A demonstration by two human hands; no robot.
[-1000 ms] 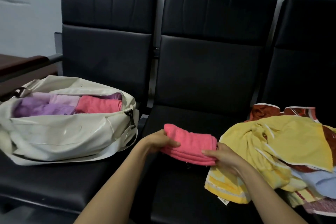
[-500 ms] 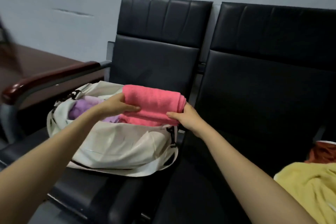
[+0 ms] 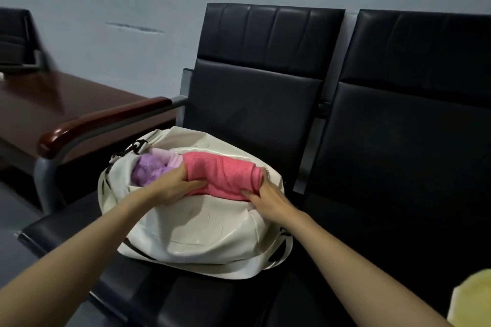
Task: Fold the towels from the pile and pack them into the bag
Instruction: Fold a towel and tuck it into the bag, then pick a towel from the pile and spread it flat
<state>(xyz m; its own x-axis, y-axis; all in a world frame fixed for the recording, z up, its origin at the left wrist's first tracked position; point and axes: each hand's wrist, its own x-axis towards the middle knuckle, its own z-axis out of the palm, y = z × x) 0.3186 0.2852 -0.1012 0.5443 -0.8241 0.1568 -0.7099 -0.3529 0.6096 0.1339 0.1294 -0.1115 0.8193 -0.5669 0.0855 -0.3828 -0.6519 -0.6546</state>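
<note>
In the head view, the pink towel point(image 3: 223, 175), which was being held over the seat a second ago, is now sinking into the bag point(image 3: 202, 228) and lying against the purple towel point(image 3: 146, 171). The left hand point(image 3: 172, 187) is gripping its left end and the right hand point(image 3: 268, 199) its right end. This towel is nearly packed. A yellow corner of the pile point(image 3: 473, 300) is showing at lower right, so more folding is probably waiting.

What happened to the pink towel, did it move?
Yes. The pink towel went left, from over the next seat into the open bag beside the armrest, with the left hand and right hand gripping its ends.
</note>
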